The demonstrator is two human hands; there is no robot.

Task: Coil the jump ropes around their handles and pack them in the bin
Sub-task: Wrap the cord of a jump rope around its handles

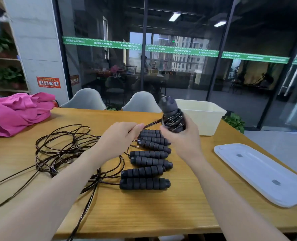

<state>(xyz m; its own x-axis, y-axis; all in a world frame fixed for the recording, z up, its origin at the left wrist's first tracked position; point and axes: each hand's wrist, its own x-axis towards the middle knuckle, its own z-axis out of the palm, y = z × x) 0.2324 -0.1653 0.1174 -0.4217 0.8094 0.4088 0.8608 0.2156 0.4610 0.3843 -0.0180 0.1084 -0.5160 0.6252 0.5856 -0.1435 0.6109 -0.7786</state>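
Wooden table [144, 211] holds loose cords [60, 146] and four uncoiled handle pairs [147, 160]; the bin [203, 117] looks empty. Right hand [182, 136] grips one part-wound bundle [173, 119]; left hand [121, 136] pinches its cord. Most work remains.

A wooden table [144, 211] fills the lower frame. At centre lie pairs of black ribbed jump-rope handles [145, 183], stacked in a column up the frame. Left of them sprawls a tangle of dark rope [60, 146]. A pink garment [17, 112] lies at upper left, a cream bin [203, 117] at upper right, its white lid [262, 173] at right.
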